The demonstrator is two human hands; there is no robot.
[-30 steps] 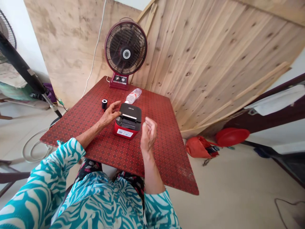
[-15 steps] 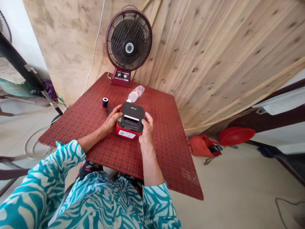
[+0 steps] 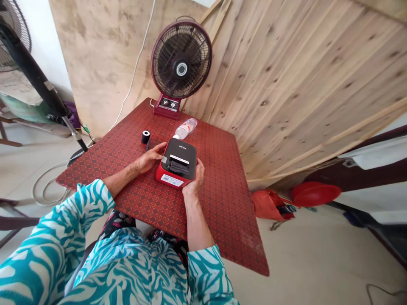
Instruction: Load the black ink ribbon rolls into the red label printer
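Note:
A small label printer [image 3: 180, 149], with a black lid and red body, sits in front of me between my hands. A white sticker marks its front, and dark material shows in the slot on top. Along the printer's left side, my left hand [image 3: 150, 160] holds it with fingers stretched back. My right hand [image 3: 195, 178] wraps round the right side and front right corner; some of its fingers are hidden behind the body. Left of the printer stands a dark roll with a white core [image 3: 145, 136]. Behind it lies a clear plastic bottle [image 3: 186, 128] on its side.
A patterned red table [image 3: 222, 212] carries these things. At its back edge stands a maroon fan [image 3: 181, 67] against a wooden wall. On the floor to the right are an orange bag [image 3: 267, 204] and a red basin [image 3: 316, 193]. A black stand [image 3: 47, 80] rises at left.
Both thumbs have come off the printer's top to its sides. My right hand has slid lower round the front right corner. The view has shifted slightly.

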